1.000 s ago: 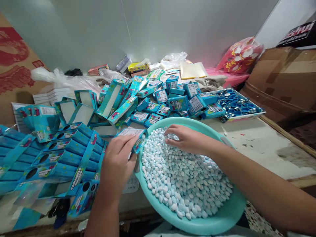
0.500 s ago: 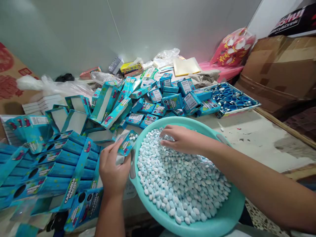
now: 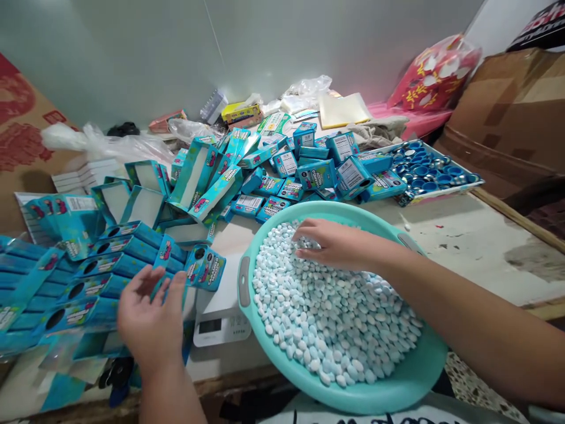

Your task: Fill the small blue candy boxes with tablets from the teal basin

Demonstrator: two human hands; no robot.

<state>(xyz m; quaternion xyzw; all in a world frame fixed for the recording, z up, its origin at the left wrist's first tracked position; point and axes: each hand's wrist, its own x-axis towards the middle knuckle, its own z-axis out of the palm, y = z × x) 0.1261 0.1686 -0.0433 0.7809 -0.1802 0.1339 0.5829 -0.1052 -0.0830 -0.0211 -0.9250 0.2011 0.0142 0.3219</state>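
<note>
My left hand (image 3: 152, 309) is over the blue display trays at the left, fingers spread and thumb apart, with no object visible in it. Just beyond its fingertips, a small blue candy box (image 3: 206, 268) stands against the left side of a white digital scale (image 3: 223, 330). My right hand (image 3: 320, 242) is down in a heap of pale blue and white candies (image 3: 335, 318), its fingers curled around some of them. Those candies fill most of a turquoise basin (image 3: 399, 400) with grey handles.
Blue trays (image 3: 110, 265) with round holes are stacked at left. Behind the basin lie a pile of small blue boxes (image 3: 315, 174) and a shallow box of shiny blue round pieces (image 3: 424, 171). Cardboard boxes (image 3: 507, 112) stand at right, near a red bag (image 3: 435, 73).
My left hand has moved left from the basin's edge and no longer holds the small candy-filled box. More of the scale shows. My right hand stays among the candies.
</note>
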